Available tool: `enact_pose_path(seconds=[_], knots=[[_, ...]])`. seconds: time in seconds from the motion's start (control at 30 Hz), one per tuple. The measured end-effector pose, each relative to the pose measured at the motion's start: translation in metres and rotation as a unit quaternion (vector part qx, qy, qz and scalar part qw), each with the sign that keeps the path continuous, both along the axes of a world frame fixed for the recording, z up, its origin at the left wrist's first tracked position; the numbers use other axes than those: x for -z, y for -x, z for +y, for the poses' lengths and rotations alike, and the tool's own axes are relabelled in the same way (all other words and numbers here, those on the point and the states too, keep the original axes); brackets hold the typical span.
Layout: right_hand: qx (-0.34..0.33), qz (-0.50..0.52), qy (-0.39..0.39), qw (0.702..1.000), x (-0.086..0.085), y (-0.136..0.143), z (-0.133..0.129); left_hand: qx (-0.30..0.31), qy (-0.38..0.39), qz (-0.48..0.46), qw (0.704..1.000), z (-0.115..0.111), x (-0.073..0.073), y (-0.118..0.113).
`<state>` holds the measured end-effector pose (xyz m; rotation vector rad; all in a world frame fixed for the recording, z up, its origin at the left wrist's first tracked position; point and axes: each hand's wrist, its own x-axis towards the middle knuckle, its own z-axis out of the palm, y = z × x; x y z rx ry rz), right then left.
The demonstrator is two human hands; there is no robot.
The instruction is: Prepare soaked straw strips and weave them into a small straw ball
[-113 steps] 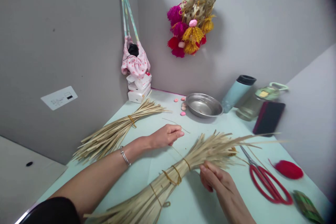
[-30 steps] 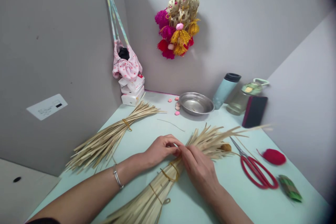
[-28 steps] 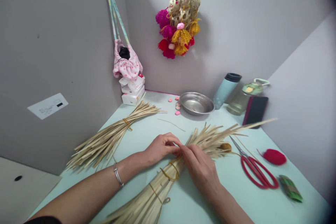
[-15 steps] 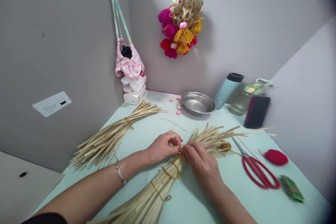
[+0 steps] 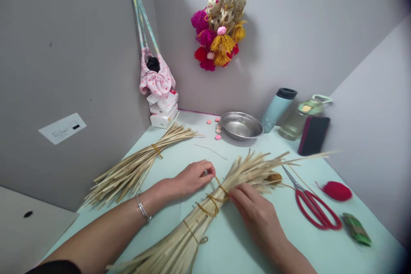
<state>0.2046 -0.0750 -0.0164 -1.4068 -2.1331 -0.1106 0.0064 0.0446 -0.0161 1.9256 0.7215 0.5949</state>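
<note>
A bundle of pale, flat straw-like strips lies slantwise across the table in front of me. Mustard-yellow yarn is wound around it in several places. On the bundle's left side, my left hand pinches one end of the yarn between thumb and fingers and holds it taut. My right hand is closed at the bundle's right side, gripping the yarn there; its fingertips are partly hidden. Beyond the right hand, a small mustard yarn ball sits against the strips' far ends.
Red-handled scissors, a red yarn ball and a green yarn skein lie at right. A second tied bundle rests at left. Behind are a metal bowl, pink beads, a blue tumbler, a green bottle and a phone.
My hands, earlier close together over the bundle, have moved apart. The left went leftward and the right slightly rightward, drawing the yarn across the strips.
</note>
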Motion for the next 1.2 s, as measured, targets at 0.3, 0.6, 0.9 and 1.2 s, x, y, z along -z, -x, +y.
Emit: enact_pose_path(seconds=[0.3,0.6,0.9,1.2], knots=[[0.062,0.288,0.009,0.956,-0.032,0.016,-0.012,0.146,0.179,0.104,0.967,-0.015,-0.049,0.009],[-0.001,0.631,0.294,0.718,-0.048,0.029,0.015,-0.007,0.373,-0.159,0.914,-0.031,-0.049,-0.007],[0.020,0.736,0.384,0.558,-0.035,0.045,0.055,0.044,0.461,-0.126,0.877,-0.034,-0.015,-0.022],[0.044,0.802,0.338,0.491,-0.038,0.033,0.070,0.066,0.473,-0.134,0.868,-0.032,-0.011,-0.026]])
